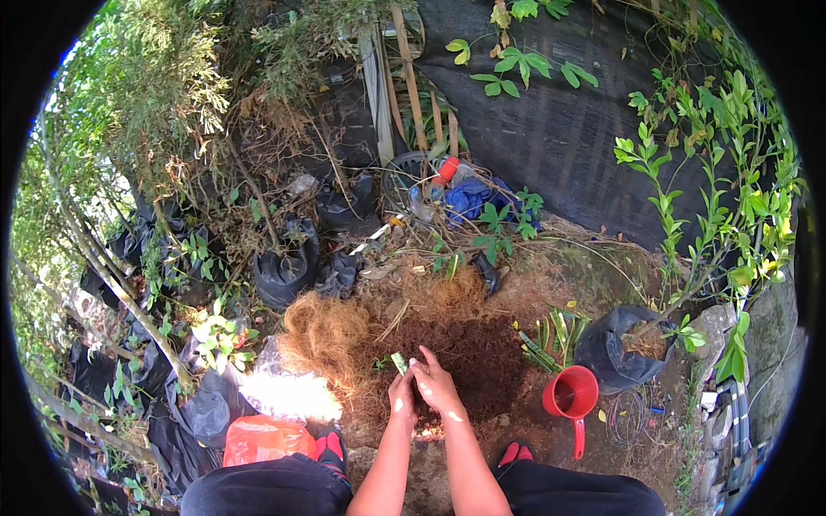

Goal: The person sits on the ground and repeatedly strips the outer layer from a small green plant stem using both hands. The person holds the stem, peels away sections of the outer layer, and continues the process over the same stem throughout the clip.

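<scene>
My left hand (pixel 401 395) holds a short piece of cut green leaf (pixel 399 362) with pale edges, its upper end standing clear of the fingers. My right hand (pixel 437 384) is close against the left, index finger extended and thumb near the leaf piece. Whether the right fingers also grip something is hidden. Below and beyond both hands spreads a mound of dark brown fibrous planting material (pixel 487 355). A loose heap of tan coconut fibre (pixel 328 332) lies to the left. More cut leaf strips (pixel 560 335) rest on the ground at the right.
A red plastic dipper (pixel 571 391) stands at right, near a black grow bag (pixel 621 348) holding a shrub. An orange-red plastic bag (pixel 268 438) sits by my left foot. Coiled wire (pixel 627 419) lies at right. Another fibre clump (pixel 458 289) and littered basket (pixel 403 184) are farther back.
</scene>
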A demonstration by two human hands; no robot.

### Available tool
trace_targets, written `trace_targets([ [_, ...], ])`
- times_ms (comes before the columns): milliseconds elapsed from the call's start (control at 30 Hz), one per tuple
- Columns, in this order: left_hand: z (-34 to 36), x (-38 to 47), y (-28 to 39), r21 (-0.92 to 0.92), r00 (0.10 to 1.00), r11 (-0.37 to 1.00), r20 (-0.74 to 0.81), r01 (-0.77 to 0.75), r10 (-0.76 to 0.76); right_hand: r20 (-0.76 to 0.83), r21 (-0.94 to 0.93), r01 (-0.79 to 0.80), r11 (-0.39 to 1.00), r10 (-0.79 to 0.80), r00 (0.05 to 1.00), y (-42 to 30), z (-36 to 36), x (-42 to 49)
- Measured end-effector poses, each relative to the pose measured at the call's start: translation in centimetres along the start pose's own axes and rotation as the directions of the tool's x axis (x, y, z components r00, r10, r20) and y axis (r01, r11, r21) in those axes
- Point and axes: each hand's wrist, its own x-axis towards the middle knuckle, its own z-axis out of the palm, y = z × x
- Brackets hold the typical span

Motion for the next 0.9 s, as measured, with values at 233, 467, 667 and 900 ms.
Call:
trace_targets([
  [233,0.1,0.5,-2.3,0.010,0.984,0.988,0.088,-0.156,0.155,-0.142,-0.149,0.076,0.986,-0.097,0.985,1.4,0.9,0.0],
  [467,1.8,-0.5,-1.3,0.031,0.989,0.994,0.109,-0.103,0.099,-0.074,-0.077,0.048,0.996,-0.053,0.996,0.1,0.1,-0.1],
  [667,1.7,-0.4,0.2,-0.023,0.991,0.990,0.008,-0.137,0.137,-0.134,-0.097,0.014,0.995,-0.027,0.991,-1.6,0.6,-0.7],
  [900,2.0,-0.4,0.5,0.057,0.968,0.967,-0.017,-0.249,0.250,-0.247,0.092,0.041,0.995,-0.017,0.969,-0.7,0.4,0.1],
])
